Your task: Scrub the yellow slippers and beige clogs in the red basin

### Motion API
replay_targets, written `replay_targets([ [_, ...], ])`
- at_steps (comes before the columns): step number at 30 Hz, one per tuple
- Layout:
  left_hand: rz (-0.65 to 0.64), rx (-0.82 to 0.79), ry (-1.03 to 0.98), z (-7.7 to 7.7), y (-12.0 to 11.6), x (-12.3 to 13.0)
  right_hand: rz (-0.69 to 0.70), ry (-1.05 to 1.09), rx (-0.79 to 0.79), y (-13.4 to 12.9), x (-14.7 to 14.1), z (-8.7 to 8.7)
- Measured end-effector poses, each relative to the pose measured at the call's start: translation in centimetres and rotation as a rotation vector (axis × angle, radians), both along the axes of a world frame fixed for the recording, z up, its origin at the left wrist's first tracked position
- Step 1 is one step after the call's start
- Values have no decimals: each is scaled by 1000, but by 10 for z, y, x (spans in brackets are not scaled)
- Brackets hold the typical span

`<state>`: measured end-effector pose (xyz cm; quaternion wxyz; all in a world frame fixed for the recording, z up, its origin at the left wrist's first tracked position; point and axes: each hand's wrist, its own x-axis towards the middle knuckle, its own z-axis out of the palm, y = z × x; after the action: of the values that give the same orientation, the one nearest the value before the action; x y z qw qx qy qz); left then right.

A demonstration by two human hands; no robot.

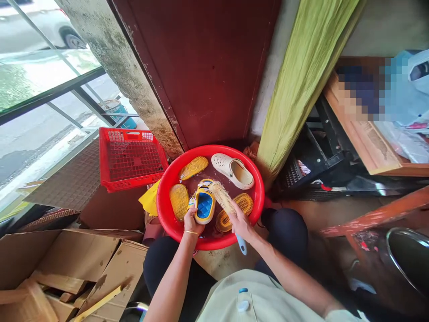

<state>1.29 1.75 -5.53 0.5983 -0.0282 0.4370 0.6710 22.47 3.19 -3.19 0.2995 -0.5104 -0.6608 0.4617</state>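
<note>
My left hand (193,219) grips a small yellow clog (205,205) with a blue quilted insole by its heel end, over a round red basin (161,201). A scrub brush (221,195) with pale bristles and a blue handle end is held in my right hand (240,220); its head lies at the clog's side. In the basin's dark water are a cream clog (233,170) and several yellow footwear pieces, sole up: one yellow sole (194,167) at the back, another yellow sole (179,201) at the left, and brown-patterned soles (244,204) at the right.
A red plastic crate (130,156) stands left of the basin, with cardboard boxes (83,255) below it. Behind rises a dark red door (201,71). A yellow-green curtain (295,85) hangs right of it. A wooden table (372,147) and an orange-red wooden bar (382,210) are at the right.
</note>
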Motion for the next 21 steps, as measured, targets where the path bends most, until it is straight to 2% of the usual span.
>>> replay_targets([
  [2,19,36,17,2,3,0,-11,-14,26,-16,15,3],
  [5,9,67,26,3,8,3,51,-112,220,-33,26,8],
  [9,-17,70,30,0,8,14,210,-237,328,-50,12,5],
  [12,-28,83,41,-2,6,21,237,-265,319,-52,-8,-2],
  [15,-39,87,31,-4,4,23,220,-287,285,-31,-30,-6],
  [21,-140,68,77,-8,1,27,126,-385,97,45,-72,-1],
])
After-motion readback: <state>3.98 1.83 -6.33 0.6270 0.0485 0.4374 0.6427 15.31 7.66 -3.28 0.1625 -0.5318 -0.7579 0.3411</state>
